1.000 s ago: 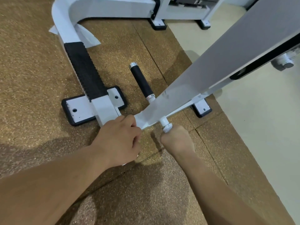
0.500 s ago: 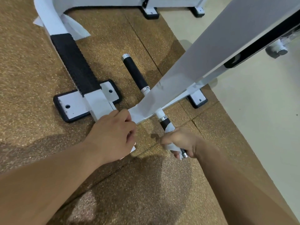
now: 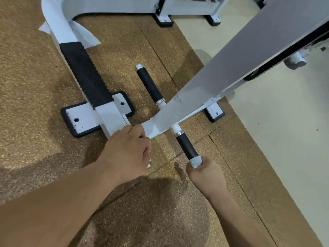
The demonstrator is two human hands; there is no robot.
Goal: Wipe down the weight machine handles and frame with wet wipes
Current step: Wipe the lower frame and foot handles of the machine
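A white lever arm (image 3: 231,68) of the weight machine slopes down from the upper right to a cross bar with two black handles. My right hand (image 3: 204,173) is closed around the outer end of the near handle (image 3: 187,146), with a white wet wipe (image 3: 195,162) bunched between palm and grip. The far handle (image 3: 149,82) is bare. My left hand (image 3: 128,150) grips the lower tip of the lever arm, with something white partly hidden under its fingers.
The white base frame (image 3: 110,116) with a black ribbed tread (image 3: 85,75) and a black-edged foot plate (image 3: 76,120) lies left of the handles on brown rubber flooring. A loose white sheet (image 3: 85,36) lies under the curved frame. Pale smooth floor (image 3: 276,139) lies to the right.
My right hand has slid with the wipe along the near handle, from the inner collar out to its tip, leaving the black grip exposed. My left hand has kept its hold.
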